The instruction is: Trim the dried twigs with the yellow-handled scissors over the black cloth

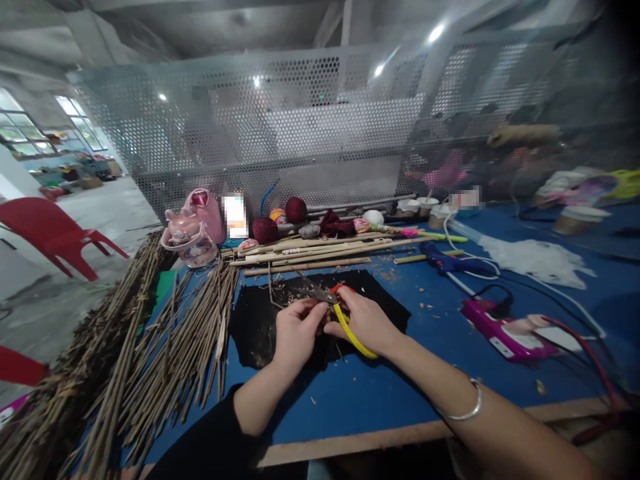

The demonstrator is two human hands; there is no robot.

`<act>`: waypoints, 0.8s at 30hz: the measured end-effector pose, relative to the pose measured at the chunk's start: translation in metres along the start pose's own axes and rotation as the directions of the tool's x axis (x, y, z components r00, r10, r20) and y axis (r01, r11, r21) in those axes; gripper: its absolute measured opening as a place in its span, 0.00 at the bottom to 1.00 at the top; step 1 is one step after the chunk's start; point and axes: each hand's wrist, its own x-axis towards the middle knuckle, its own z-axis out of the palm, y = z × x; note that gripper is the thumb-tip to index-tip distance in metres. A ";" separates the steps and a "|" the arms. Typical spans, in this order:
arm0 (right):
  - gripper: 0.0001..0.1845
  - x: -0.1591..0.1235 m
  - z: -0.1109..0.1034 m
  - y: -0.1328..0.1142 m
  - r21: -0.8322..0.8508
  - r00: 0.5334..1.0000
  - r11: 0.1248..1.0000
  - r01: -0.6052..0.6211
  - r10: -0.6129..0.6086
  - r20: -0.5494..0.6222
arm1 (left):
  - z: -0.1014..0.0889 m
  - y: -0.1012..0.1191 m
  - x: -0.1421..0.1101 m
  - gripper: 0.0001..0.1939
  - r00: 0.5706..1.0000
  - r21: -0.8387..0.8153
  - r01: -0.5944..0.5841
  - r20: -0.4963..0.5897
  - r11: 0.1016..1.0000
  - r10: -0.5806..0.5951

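Note:
Both my hands are close together over a black cloth [255, 333] on the blue table. My right hand [367, 317] is wrapped round a pair of scissors [355, 337] with a yellow handle and a bit of red near the pivot. Their metal blades point away to the left, above the cloth. My left hand [297, 330] is closed in a pinch just beside the blades. A thin bent twig [271, 287] shows just beyond it; whether the fingers grip that twig is hidden. Small woody scraps lie on the cloth.
Loose sticks [185, 347] and a thick twig bundle [95, 340] fill the left side. Behind lie peeled sticks [315, 252] and yarn balls [265, 230]. A pink pot [185, 227], a blue glue gun [445, 260] and a purple power strip [500, 330] stand around. Perforated metal [300, 127] closes the back.

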 end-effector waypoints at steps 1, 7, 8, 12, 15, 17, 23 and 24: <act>0.21 0.000 0.000 0.000 -0.004 1.000 1.000 -0.022 0.022 0.007 | 0.000 0.000 0.000 0.13 1.000 0.007 0.000 -0.010 1.000 0.000; 0.19 0.001 0.000 0.001 -0.067 0.995 0.994 -0.092 0.093 0.022 | -0.001 -0.001 0.002 0.14 0.999 -0.014 0.034 -0.035 0.999 -0.035; 0.19 0.001 0.000 0.001 -0.068 0.995 0.993 -0.094 0.096 0.027 | -0.001 -0.002 0.002 0.14 0.999 -0.014 0.037 -0.033 0.999 -0.037; 0.20 0.000 -0.001 0.000 -0.039 0.998 0.998 -0.049 0.050 0.032 | 0.000 -0.003 0.002 0.13 0.999 -0.032 0.044 -0.025 0.999 -0.045; 0.21 0.000 -0.002 0.001 -0.013 1.000 1.000 0.009 -0.009 0.024 | 0.000 -0.002 0.002 0.12 0.999 -0.063 0.049 -0.012 0.997 -0.050; 0.20 0.000 -0.002 0.001 -0.011 0.999 1.000 0.009 -0.009 0.032 | 0.000 -0.001 0.002 0.11 0.998 -0.056 0.055 -0.019 0.997 -0.056; 0.16 0.001 0.000 0.005 -0.029 0.999 0.998 -0.051 0.051 0.001 | -0.001 -0.001 0.002 0.12 0.998 0.002 0.054 -0.041 0.999 -0.053; 0.16 0.001 0.001 0.005 -0.019 0.998 0.998 -0.055 0.054 -0.010 | 0.000 -0.002 0.002 0.13 0.998 0.009 0.064 -0.025 0.998 -0.064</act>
